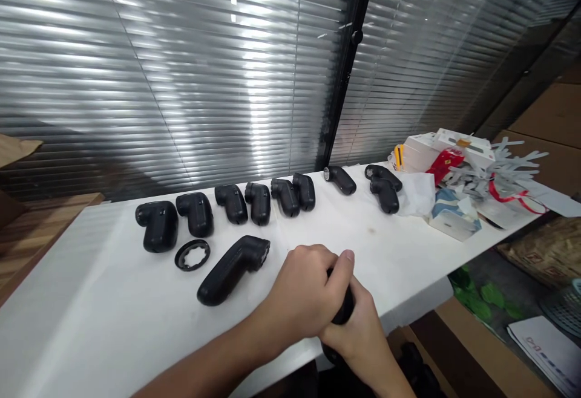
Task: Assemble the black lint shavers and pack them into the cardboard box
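Close to the table's front edge, my left hand is closed over the top end of a black angled handheld device. Lower down, my right hand wraps around the same device's body. My fingers hide most of it. A similar black device lies on its side just left of my left hand, its round toothed end facing right. Beside that one is a black ring with a scalloped inner edge.
Several more black devices line the back of the white table. At right sit white boxes, a tissue box, a red packet and pale strips. Below the front edge, a cardboard box holds black items.
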A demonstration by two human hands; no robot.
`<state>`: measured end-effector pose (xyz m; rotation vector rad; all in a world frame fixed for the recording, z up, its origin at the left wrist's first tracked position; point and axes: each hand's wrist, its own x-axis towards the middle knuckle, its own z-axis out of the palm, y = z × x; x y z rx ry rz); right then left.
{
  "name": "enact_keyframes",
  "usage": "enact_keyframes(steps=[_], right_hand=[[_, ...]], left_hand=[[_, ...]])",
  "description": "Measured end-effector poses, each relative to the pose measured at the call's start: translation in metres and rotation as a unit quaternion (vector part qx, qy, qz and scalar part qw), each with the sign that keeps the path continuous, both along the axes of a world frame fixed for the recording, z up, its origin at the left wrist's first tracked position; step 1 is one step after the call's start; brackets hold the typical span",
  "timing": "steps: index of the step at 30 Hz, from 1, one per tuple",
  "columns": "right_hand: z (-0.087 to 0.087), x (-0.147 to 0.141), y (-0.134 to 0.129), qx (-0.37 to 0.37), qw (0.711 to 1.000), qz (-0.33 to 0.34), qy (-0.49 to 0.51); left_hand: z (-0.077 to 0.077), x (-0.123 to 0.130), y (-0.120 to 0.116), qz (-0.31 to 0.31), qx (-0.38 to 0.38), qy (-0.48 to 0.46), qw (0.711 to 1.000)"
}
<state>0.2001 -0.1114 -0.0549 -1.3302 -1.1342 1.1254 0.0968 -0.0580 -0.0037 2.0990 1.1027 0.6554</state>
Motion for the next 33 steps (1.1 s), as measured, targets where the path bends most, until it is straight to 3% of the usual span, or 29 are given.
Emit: enact_keyframes(steps=[10, 22, 26, 30, 33], right_hand=[[-0.001, 0.0, -0.002, -0.012, 1.0, -0.02, -0.019], [-0.003, -0.003, 0.0, -0.014, 0.999, -0.038, -0.03], [-0.01, -0.002, 0.0, -0.023, 0.999, -0.015, 0.035], [-0.022, 0.001, -0.004, -0.096, 0.984, 0.008, 0.153], [-0.028, 0.004, -0.008, -0.142, 0.971, 0.009, 0.192]], left_hand=[[-0.009, 0.005, 0.001, 0.019, 0.014, -0.016, 1.0], [-0.008, 0.002, 0.005, 0.01, -0.016, -0.008, 1.0], [-0.011, 0.003, 0.009, -0.001, -0.056, 0.008, 0.998], [-0.017, 0.004, 0.015, -0.014, -0.069, 0.022, 0.997], [-0.01, 0.002, 0.018, -0.008, -0.052, 0.027, 0.998]])
